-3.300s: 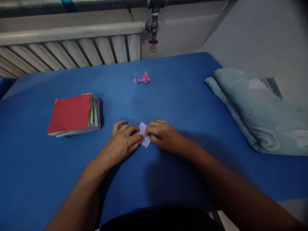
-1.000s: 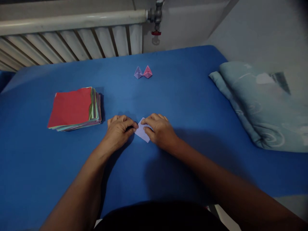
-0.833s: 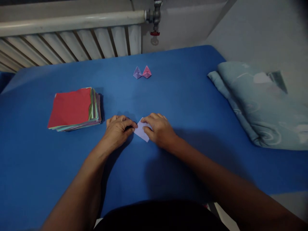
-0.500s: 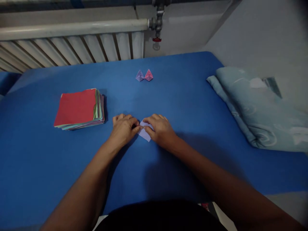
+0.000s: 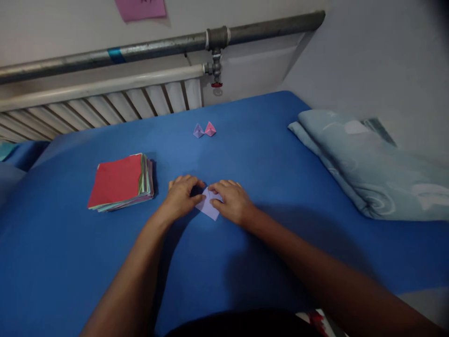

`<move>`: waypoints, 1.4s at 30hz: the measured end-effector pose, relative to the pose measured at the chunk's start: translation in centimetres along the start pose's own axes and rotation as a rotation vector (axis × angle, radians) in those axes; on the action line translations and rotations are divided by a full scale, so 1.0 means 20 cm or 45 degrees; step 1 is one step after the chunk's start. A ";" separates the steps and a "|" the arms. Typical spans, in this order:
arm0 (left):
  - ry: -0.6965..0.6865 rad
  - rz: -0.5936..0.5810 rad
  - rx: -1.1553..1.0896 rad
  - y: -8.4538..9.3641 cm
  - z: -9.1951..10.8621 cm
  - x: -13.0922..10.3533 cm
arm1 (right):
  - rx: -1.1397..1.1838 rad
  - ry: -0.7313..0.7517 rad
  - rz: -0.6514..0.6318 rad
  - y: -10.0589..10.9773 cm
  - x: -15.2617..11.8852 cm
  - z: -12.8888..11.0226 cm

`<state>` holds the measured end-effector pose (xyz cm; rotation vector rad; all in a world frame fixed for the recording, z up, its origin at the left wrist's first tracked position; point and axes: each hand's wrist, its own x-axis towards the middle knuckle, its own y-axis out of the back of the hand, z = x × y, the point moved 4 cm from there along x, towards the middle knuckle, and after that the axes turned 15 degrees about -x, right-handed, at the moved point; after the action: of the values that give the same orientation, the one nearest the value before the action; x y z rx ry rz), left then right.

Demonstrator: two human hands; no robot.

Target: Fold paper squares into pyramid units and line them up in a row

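A small piece of folded lilac paper lies flat on the blue surface between my hands. My left hand is at its left side, thumb on the paper and curled index finger by the upper left edge. From the right, my right hand grips the paper with thumb and index finger, covering its right part. A crease line shows near the top of the paper. Farther back stand two small folded paper shapes, one lilac and one pink, side by side with their corners touching.
To the left sits a thick stack of coloured paper, red on top. A folded light-blue blanket lies at the right. Behind the blue surface are a white radiator, a metal pipe and a red-handled valve.
The view has tilted up, bringing the pipe and a pink note on the wall into sight. My left thumb and index finger have spread apart, and more of the lilac paper shows.
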<state>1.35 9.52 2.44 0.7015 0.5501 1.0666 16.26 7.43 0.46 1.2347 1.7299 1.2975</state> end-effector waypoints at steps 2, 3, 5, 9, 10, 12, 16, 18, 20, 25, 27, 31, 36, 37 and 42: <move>-0.003 -0.124 0.080 -0.02 0.06 0.07 | 0.063 -0.061 0.058 0.00 0.00 0.01; -0.007 -0.198 0.126 -0.04 0.09 0.09 | 0.092 -0.079 0.086 0.00 0.00 0.02; -0.009 -0.306 0.212 -0.05 0.13 0.14 | 0.144 -0.071 0.128 0.00 -0.01 0.02; 0.006 -0.361 0.262 -0.04 0.16 0.22 | 0.263 -0.024 0.156 0.01 -0.03 0.04; 0.016 -0.370 0.250 -0.04 0.16 0.24 | 0.306 -0.029 0.164 0.02 -0.03 0.05; 0.052 -0.393 0.201 -0.04 0.14 0.26 | 0.404 -0.056 0.178 0.05 -0.03 0.07; 0.136 -0.410 0.011 -0.04 0.10 0.27 | 0.536 -0.132 0.199 0.07 -0.02 0.12; 0.173 -0.397 -0.123 -0.02 0.09 0.25 | 0.577 -0.168 0.212 0.08 -0.01 0.14; 0.216 -0.386 -0.267 0.00 0.07 0.21 | 0.656 -0.223 0.241 0.08 0.00 0.16; 0.410 -0.011 -1.020 0.06 -0.01 0.07 | 1.125 -0.402 0.247 0.07 0.00 0.19; 0.516 0.277 -1.495 0.06 -0.04 0.01 | 1.295 -0.463 0.175 0.06 0.00 0.16; 0.500 0.461 -1.737 -0.01 -0.02 -0.05 | 1.478 -0.413 0.090 0.05 -0.01 0.06; 0.531 0.560 -2.069 -0.14 0.05 -0.08 | 1.522 -0.457 0.103 0.01 -0.01 0.00; 0.543 0.571 -2.130 -0.16 0.06 -0.09 | 1.538 -0.478 0.109 0.01 -0.01 0.01; 0.556 0.544 -2.146 -0.22 0.07 -0.11 | 1.492 -0.446 0.117 0.00 0.00 0.03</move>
<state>4.02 5.79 0.24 -0.9560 -0.2729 1.6319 16.79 7.66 0.20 1.9911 2.1903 -0.0636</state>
